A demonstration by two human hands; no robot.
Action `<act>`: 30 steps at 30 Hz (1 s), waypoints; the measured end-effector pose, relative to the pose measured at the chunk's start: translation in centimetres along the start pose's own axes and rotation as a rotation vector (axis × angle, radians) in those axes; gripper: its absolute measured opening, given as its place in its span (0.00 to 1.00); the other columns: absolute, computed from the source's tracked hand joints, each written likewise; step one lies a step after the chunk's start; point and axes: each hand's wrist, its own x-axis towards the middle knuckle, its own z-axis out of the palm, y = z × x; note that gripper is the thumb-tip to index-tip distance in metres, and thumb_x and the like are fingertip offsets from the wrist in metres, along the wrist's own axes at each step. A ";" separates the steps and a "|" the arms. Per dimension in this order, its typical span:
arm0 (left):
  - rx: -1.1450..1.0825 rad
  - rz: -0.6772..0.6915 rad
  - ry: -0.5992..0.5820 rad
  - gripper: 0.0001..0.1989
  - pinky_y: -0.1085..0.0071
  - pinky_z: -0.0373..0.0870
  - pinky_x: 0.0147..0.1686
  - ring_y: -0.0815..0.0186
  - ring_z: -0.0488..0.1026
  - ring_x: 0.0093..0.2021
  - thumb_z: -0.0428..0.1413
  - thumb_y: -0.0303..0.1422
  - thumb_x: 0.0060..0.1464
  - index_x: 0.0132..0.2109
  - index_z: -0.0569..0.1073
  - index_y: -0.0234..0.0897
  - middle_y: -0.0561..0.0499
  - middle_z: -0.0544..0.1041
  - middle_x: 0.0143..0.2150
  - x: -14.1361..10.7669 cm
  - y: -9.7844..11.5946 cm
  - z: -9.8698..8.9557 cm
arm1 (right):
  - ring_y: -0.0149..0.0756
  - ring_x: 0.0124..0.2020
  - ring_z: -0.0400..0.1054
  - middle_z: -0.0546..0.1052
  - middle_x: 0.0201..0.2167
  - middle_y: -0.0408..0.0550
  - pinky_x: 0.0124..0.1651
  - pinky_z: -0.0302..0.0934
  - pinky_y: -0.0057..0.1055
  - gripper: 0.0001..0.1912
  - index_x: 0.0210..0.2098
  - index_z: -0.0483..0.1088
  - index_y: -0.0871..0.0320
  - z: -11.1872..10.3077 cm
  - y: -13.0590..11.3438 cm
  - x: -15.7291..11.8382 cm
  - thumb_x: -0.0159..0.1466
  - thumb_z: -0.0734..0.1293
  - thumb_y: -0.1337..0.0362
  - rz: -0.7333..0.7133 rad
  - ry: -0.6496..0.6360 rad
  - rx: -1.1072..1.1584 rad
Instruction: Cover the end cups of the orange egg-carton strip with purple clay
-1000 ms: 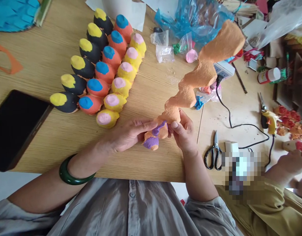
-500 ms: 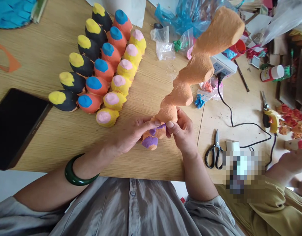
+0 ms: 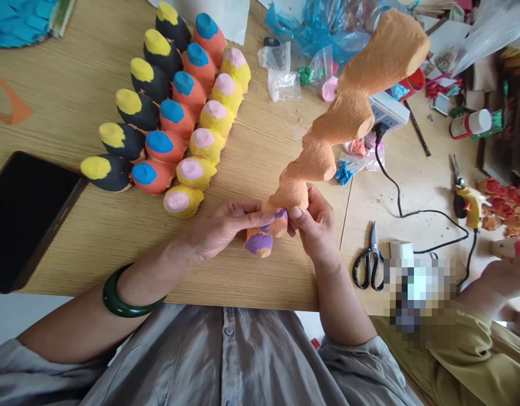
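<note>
Between my hands is a long, lumpy orange piece (image 3: 319,152), its wide end raised toward the upper right. Purple clay (image 3: 259,243) covers parts of its lower end. My left hand (image 3: 230,225) grips that lower end with the thumb lying along the purple. On the other side my right hand (image 3: 314,223) pinches the piece between thumb and fingers. Left of them, rows of joined egg-like bumps (image 3: 175,118) stand on the table, black with yellow tops, orange-red with blue tops and yellow with pink tops.
A dark tablet (image 3: 29,214) lies at the left. Scissors (image 3: 372,259), a power strip (image 3: 389,110) with a black cord and a yellow glue gun (image 3: 470,206) are at the right. Plastic bags (image 3: 314,34) lie at the back. Another person's hand (image 3: 503,279) is at the far right.
The raised end of the orange piece has shifted slightly right. My left forearm has moved a little left, and my left thumb has shifted slightly on the purple clay.
</note>
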 end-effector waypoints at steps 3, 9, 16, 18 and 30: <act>0.001 0.017 0.010 0.22 0.71 0.73 0.31 0.67 0.75 0.29 0.69 0.51 0.58 0.37 0.82 0.33 0.52 0.78 0.30 0.0 0.2 0.3 | 0.28 0.20 0.57 0.75 0.30 0.40 0.20 0.56 0.29 0.25 0.47 0.73 0.52 0.1 -0.2 -0.2 0.61 0.80 0.44 0.015 -0.016 -0.010; 0.033 -0.018 -0.014 0.20 0.71 0.73 0.32 0.67 0.75 0.30 0.68 0.47 0.60 0.41 0.82 0.31 0.50 0.79 0.33 0.0 0.9 0.4 | 0.30 0.21 0.57 0.75 0.31 0.42 0.20 0.55 0.31 0.25 0.47 0.74 0.50 0.3 -0.6 -0.3 0.60 0.81 0.44 0.045 -0.010 -0.004; -0.060 0.004 -0.139 0.17 0.69 0.76 0.34 0.65 0.76 0.32 0.60 0.44 0.66 0.37 0.78 0.33 0.51 0.76 0.32 -0.1 1.1 0.3 | 0.30 0.23 0.59 0.75 0.32 0.43 0.21 0.57 0.30 0.27 0.47 0.73 0.50 0.9 -0.9 -0.5 0.58 0.81 0.43 0.071 0.026 -0.042; -0.014 0.003 -0.085 0.20 0.71 0.73 0.32 0.67 0.75 0.30 0.60 0.47 0.67 0.36 0.77 0.33 0.52 0.75 0.31 0.0 0.9 0.4 | 0.31 0.23 0.59 0.75 0.32 0.43 0.21 0.57 0.31 0.28 0.47 0.73 0.50 1.1 -0.9 -0.7 0.58 0.81 0.42 0.071 0.039 -0.051; -0.064 -0.065 -0.057 0.18 0.70 0.72 0.24 0.67 0.73 0.23 0.70 0.45 0.54 0.29 0.77 0.35 0.52 0.72 0.26 0.5 0.9 0.7 | 0.29 0.19 0.55 0.69 0.25 0.38 0.19 0.54 0.32 0.23 0.40 0.73 0.51 1.7 -1.2 -0.8 0.61 0.80 0.42 0.111 -0.012 0.046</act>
